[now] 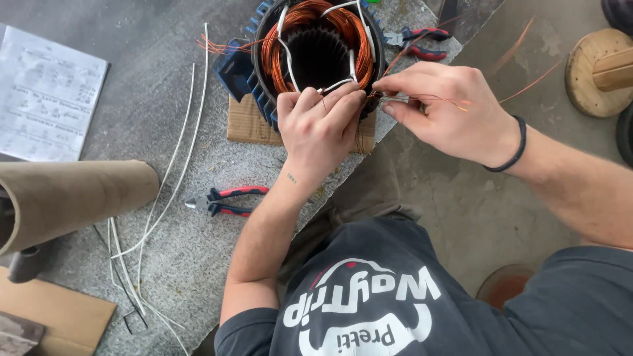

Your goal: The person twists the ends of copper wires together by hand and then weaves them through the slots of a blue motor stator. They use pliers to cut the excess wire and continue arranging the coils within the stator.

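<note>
Both hands are working at the near rim of the motor stator: left hand is pinching copper wires, right hand is gripping a small metal tool.

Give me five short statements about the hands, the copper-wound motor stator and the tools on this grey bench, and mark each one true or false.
1. Both hands meet at the near rim of the blue-cased motor stator with copper windings. True.
2. The left hand grips the red-and-black-handled pliers. False: those pliers lie on the grey stone bench, untouched.
3. The right hand wears a dark band at the wrist. True.
4. The stator stands directly on a printed sheet of paper. False: it stands on a piece of brown cardboard; the white paper sheet lies far off to the side.
5. Thin white sleeving strands lie loose on the bench. True.
</note>
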